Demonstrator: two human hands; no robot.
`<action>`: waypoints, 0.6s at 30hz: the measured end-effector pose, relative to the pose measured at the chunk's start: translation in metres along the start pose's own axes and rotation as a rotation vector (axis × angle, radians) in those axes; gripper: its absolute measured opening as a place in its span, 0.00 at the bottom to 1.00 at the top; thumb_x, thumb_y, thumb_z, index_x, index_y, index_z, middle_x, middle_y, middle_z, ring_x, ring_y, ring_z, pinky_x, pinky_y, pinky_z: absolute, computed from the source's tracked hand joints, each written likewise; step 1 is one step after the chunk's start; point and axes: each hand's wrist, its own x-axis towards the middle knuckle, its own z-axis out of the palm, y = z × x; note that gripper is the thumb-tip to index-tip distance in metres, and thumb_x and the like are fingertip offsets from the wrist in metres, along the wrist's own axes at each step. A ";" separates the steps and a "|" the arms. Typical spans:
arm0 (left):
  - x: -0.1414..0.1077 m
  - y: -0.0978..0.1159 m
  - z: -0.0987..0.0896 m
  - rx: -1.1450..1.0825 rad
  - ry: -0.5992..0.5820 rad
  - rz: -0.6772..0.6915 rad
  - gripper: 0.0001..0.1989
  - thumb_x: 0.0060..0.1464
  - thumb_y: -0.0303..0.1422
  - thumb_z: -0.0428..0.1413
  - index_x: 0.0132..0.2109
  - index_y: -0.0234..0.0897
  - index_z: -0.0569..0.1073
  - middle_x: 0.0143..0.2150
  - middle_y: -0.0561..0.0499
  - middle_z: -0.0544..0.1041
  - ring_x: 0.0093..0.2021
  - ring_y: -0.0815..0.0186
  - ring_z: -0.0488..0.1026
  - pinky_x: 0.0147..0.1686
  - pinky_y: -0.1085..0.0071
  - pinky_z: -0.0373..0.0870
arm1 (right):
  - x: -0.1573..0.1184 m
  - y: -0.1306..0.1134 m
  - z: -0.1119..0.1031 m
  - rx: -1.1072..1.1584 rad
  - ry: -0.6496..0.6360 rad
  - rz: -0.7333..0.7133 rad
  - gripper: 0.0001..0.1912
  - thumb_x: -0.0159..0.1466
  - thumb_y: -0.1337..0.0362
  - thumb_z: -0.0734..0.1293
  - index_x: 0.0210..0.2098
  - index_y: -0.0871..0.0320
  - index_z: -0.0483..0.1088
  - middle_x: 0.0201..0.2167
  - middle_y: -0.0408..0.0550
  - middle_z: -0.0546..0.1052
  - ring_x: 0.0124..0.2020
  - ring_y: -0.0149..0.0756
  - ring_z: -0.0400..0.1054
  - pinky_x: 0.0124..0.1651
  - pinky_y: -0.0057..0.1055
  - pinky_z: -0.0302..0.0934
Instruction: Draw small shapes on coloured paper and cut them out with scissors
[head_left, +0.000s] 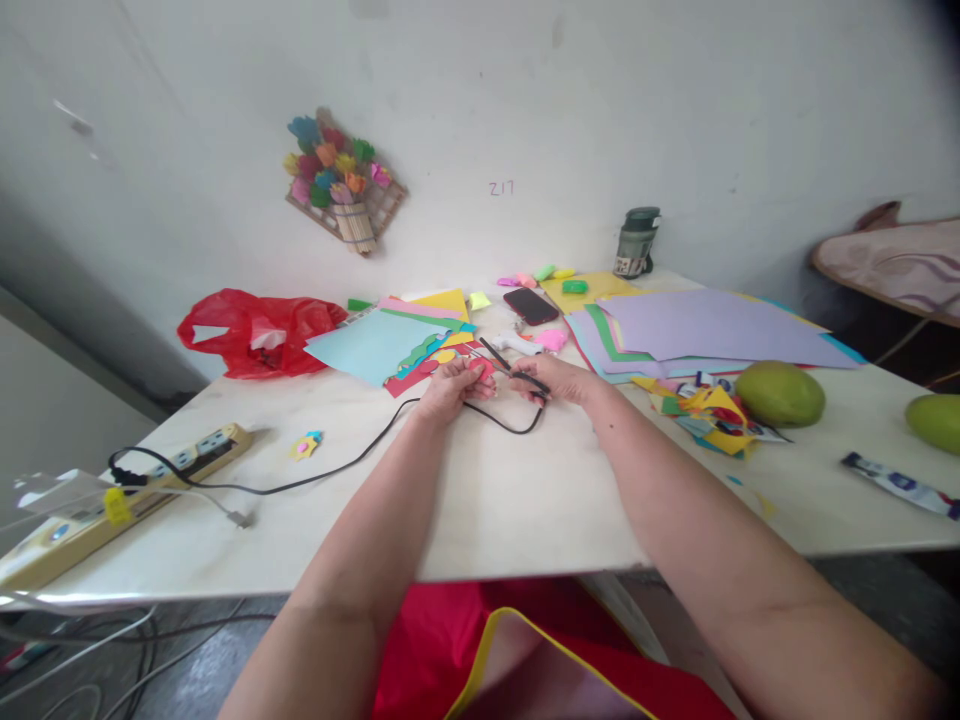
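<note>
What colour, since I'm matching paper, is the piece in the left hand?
The paper piece in the left hand is pinkish red, seen in the head view.

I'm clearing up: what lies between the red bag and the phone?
In the head view: a fanned stack of coloured paper, then a small yellow-green item.

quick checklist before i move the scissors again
1. Scissors held in the right hand: ok.
2. Pinkish-red piece held in the left hand: ok, gripped at the fingertips.
3. Scissors' tips clear of the left hand: cannot tell, too small to make out.
4. Black cord well away from both hands: not ok, it runs right beside them.
5. Phone apart from both hands: ok, it lies beyond them, nearer the wall.
</note>
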 end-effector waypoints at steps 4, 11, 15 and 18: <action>0.000 0.000 0.001 -0.013 -0.002 -0.003 0.18 0.41 0.39 0.68 0.32 0.32 0.72 0.26 0.48 0.79 0.22 0.67 0.75 0.26 0.73 0.73 | -0.002 -0.003 0.001 0.002 0.008 0.017 0.13 0.55 0.58 0.70 0.26 0.59 0.65 0.14 0.37 0.65 0.14 0.24 0.57 0.16 0.22 0.50; -0.001 0.002 0.002 -0.030 -0.019 -0.015 0.16 0.42 0.38 0.67 0.31 0.32 0.71 0.26 0.48 0.79 0.22 0.67 0.76 0.25 0.74 0.73 | -0.003 -0.003 0.002 0.002 0.025 0.022 0.13 0.55 0.58 0.71 0.28 0.59 0.66 0.14 0.37 0.65 0.13 0.24 0.57 0.16 0.21 0.50; -0.002 0.003 0.003 -0.033 -0.017 -0.030 0.16 0.43 0.38 0.67 0.30 0.32 0.71 0.25 0.48 0.79 0.23 0.66 0.77 0.25 0.74 0.74 | -0.001 -0.001 0.002 0.020 0.008 0.030 0.12 0.56 0.58 0.70 0.27 0.59 0.66 0.14 0.37 0.65 0.14 0.23 0.57 0.16 0.21 0.51; -0.002 0.004 0.003 -0.034 -0.019 -0.031 0.15 0.42 0.38 0.67 0.30 0.32 0.70 0.25 0.48 0.79 0.23 0.65 0.77 0.25 0.74 0.74 | -0.001 -0.001 0.002 0.021 0.004 0.022 0.12 0.55 0.58 0.70 0.27 0.59 0.66 0.14 0.37 0.65 0.14 0.23 0.56 0.16 0.21 0.50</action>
